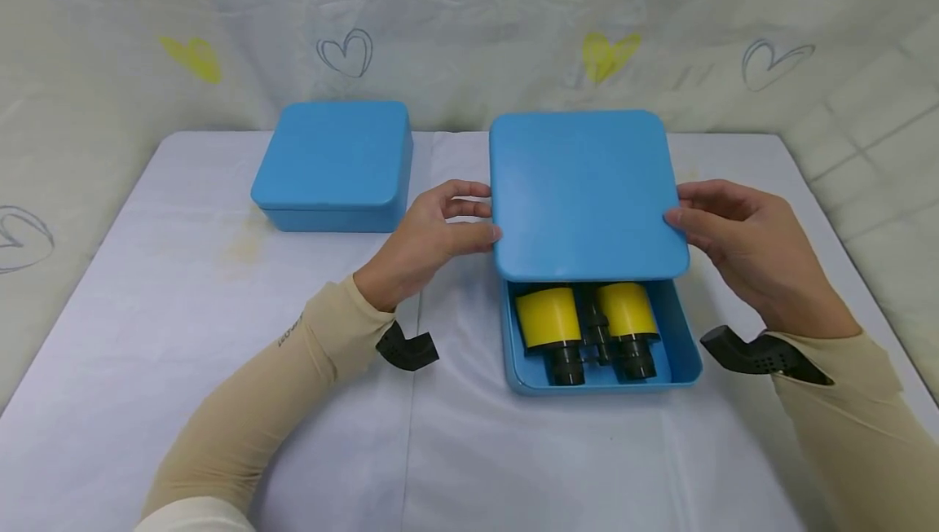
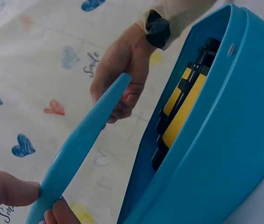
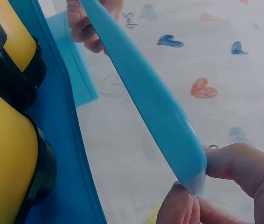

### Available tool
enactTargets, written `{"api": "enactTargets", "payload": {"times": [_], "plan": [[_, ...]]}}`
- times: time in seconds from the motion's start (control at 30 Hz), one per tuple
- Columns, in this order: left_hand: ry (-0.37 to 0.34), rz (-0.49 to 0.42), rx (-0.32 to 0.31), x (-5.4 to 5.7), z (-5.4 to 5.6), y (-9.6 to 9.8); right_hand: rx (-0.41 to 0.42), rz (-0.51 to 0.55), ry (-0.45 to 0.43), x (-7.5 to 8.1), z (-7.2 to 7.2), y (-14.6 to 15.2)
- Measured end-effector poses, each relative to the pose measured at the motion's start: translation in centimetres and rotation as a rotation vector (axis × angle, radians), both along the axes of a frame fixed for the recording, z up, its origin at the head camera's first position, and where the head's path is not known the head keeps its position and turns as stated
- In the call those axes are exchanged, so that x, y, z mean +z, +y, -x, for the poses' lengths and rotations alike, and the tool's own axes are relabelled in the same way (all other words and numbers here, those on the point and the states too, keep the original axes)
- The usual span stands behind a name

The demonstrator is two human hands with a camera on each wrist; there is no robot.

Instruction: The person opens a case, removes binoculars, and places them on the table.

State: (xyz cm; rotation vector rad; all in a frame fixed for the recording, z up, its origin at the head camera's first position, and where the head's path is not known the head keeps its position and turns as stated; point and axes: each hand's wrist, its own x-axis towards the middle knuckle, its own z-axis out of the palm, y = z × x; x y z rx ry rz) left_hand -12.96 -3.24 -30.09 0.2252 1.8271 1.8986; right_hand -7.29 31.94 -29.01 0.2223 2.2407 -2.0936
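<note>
Left hand (image 1: pixel 421 240) at nine o'clock, right hand (image 1: pixel 770 255) at three, pinch a blue lid (image 1: pixel 587 198) over binoculars (image 1: pixel 598 331) in a box (image 1: pixel 609 390).

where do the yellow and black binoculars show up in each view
Head: binoculars below and right of centre, in the open box.
Left wrist: right of centre, inside the box.
Right wrist: at the left edge, cut off.
Shared landmark: blue lid, respectively above, left of and right of them.

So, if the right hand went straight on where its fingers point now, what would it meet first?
Most likely the blue box lid, whose right edge the right hand pinches; depth beyond it is unclear.
</note>
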Motion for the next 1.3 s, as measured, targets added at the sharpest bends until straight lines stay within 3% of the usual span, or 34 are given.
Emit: {"api": "enactTargets", "payload": {"times": [0.2, 0.6, 1.3], "plan": [[-0.016, -0.023, 0.008, -0.1, 0.4, 0.2, -0.027, 0.085, 0.003, -0.2, 0.4, -0.1], [-0.001, -0.046, 0.014, -0.6, 1.4, 0.5, -0.039, 0.117, 0.019, -0.2, 1.5, -0.1], [-0.02, -0.036, 0.04, -1.3, 3.3, 1.2, -0.051, -0.047, -0.038, -0.7, 3.3, 0.2]]}}
